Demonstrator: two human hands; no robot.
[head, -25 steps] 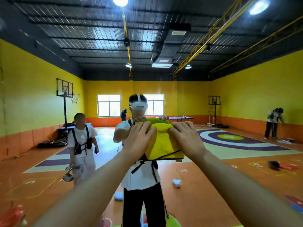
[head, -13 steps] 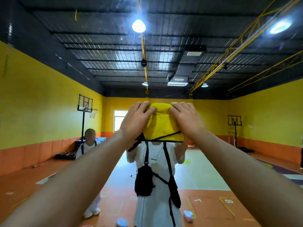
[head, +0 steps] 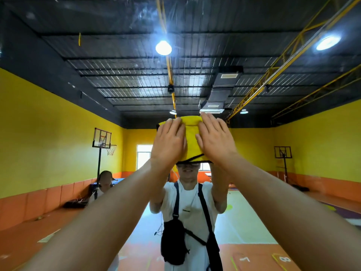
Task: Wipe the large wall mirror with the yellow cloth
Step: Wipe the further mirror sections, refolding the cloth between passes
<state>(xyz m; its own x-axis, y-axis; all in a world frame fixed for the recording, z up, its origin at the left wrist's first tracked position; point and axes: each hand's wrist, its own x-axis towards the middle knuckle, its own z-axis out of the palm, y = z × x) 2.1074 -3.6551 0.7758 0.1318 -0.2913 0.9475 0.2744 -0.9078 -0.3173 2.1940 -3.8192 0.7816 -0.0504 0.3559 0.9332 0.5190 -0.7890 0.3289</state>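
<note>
The left hand (head: 169, 142) and right hand (head: 214, 141) lie flat with straight fingers at nine and three o'clock on the cloth (head: 192, 139), pressing it to the mirror (head: 58, 133) high at twelve o'clock, probably for even pressure

the cloth (head: 191, 133) is bright yellow with thin black edging. the walls (head: 48, 133) are yellow above an orange padded band (head: 29, 202), the ceiling (head: 117, 55) black. the floor (head: 29, 241) is orange with a pale green court (head: 244, 222). the reflected shirt (head: 188, 202) is white under black straps (head: 176, 200).
</note>
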